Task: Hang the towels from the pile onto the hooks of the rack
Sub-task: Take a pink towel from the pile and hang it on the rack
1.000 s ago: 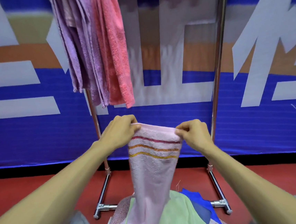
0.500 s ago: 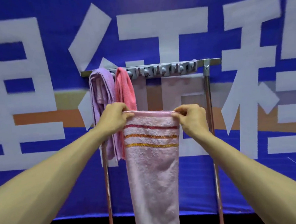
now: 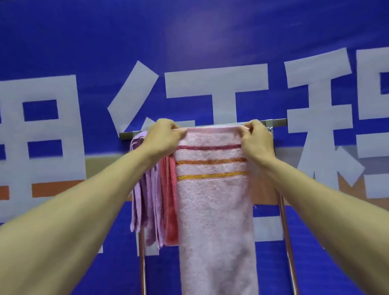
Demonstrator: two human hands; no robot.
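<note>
the left hand [image 3: 161, 138] and the right hand [image 3: 257, 139] each pinch a top corner of the pale pink towel [image 3: 214, 216], fingers curled over its upper edge. that edge is stretched flat and level right at the rack's top bar [image 3: 277, 122] and covers most of the bar's span. the hooks are hidden behind the cloth, so it may or may not be caught on one.

the towel hangs straight down from the two hands, with three stripes (dark red, orange, yellow) across its upper part. its lower end runs out of the bottom of the view. its left side edge overlaps the coral towel [image 3: 170, 202], which hangs beside the purple towel [image 3: 146, 199] at the bar's left end. the left wrist crosses in front of both.

on the right, the towel's side edge stops short of the right post [image 3: 290, 257], leaving a narrow strip of room between them. the right hand sits just inside the joint of bar and post. the left post [image 3: 143, 283] drops below the purple towel. a blue banner [image 3: 178, 41] with large white characters fills the background behind and above the bar.
</note>
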